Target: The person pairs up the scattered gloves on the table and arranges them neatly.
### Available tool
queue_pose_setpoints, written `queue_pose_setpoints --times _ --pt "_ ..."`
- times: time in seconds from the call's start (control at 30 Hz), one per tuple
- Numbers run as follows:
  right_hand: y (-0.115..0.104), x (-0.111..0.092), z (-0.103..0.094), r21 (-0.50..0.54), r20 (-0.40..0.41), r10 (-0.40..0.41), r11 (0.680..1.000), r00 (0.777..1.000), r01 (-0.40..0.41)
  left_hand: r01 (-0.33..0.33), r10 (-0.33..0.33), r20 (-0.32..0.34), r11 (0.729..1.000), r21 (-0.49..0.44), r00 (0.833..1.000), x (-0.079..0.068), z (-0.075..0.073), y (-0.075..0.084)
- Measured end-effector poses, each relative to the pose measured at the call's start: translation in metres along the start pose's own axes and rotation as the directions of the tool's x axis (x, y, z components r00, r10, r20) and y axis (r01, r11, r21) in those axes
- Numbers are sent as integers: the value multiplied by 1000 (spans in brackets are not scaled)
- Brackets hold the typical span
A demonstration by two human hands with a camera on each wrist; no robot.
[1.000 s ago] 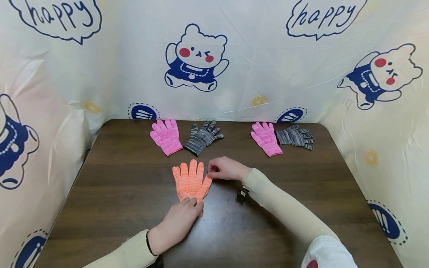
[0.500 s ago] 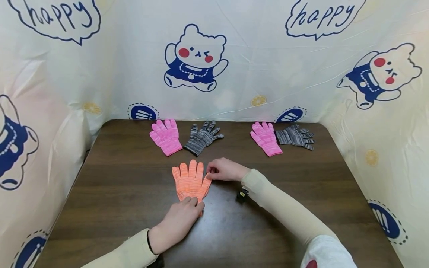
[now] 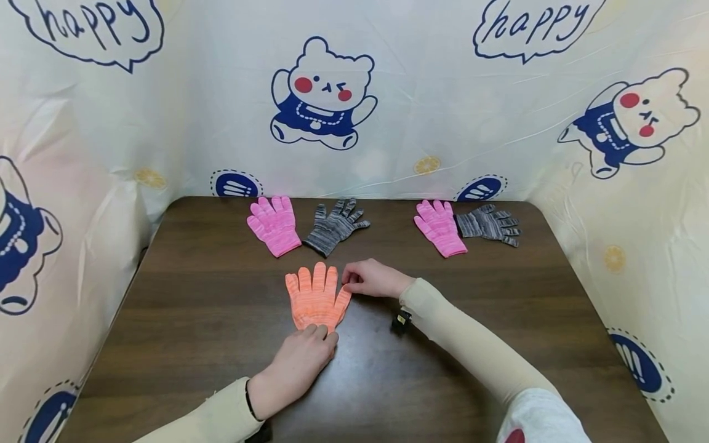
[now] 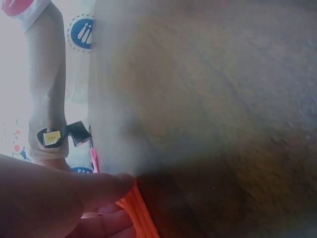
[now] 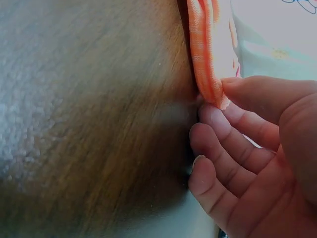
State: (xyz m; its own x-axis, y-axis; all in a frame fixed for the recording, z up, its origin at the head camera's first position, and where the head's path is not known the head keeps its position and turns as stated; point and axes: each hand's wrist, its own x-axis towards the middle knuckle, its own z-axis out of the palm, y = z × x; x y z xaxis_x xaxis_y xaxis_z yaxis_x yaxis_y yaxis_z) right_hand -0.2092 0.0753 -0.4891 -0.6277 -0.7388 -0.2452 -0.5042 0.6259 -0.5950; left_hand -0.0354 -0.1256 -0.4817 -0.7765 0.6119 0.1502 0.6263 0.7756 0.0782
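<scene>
An orange knit glove (image 3: 314, 303) lies flat on the table, its fingers spread toward the far side. My left hand (image 3: 299, 363) pinches its cuff end, covering that part in the head view. Thumb and fingers meet around the orange edge (image 4: 138, 213) in the left wrist view. At the glove's thumb tip, my right hand (image 3: 376, 279) holds the fabric between thumb and forefinger. The right wrist view shows that orange tip (image 5: 210, 74) in the pinch, the other fingers curled below it.
Along the back edge of the brown table (image 3: 221, 363) lie a pink glove (image 3: 275, 226) beside a grey glove (image 3: 336, 227). Farther right, another pink glove (image 3: 441, 229) touches a second grey glove (image 3: 487, 225). A printed curtain (image 3: 399, 111) hangs behind and at both sides.
</scene>
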Motion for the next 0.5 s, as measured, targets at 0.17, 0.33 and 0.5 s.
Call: queue_pose_setpoints --times 0.17,0.33,0.5 --pt "-1 -1 -1 -14 -60 10 1000 998 -11 22 -21 33 999 -29 999 0 0 0" --pt "0 0 -1 -44 -41 7 999 999 -9 33 -31 37 998 -62 999 0 1 -1" --pt "-6 -1 -5 -25 74 -10 1000 997 12 49 -48 21 996 -73 999 1 1 -2"
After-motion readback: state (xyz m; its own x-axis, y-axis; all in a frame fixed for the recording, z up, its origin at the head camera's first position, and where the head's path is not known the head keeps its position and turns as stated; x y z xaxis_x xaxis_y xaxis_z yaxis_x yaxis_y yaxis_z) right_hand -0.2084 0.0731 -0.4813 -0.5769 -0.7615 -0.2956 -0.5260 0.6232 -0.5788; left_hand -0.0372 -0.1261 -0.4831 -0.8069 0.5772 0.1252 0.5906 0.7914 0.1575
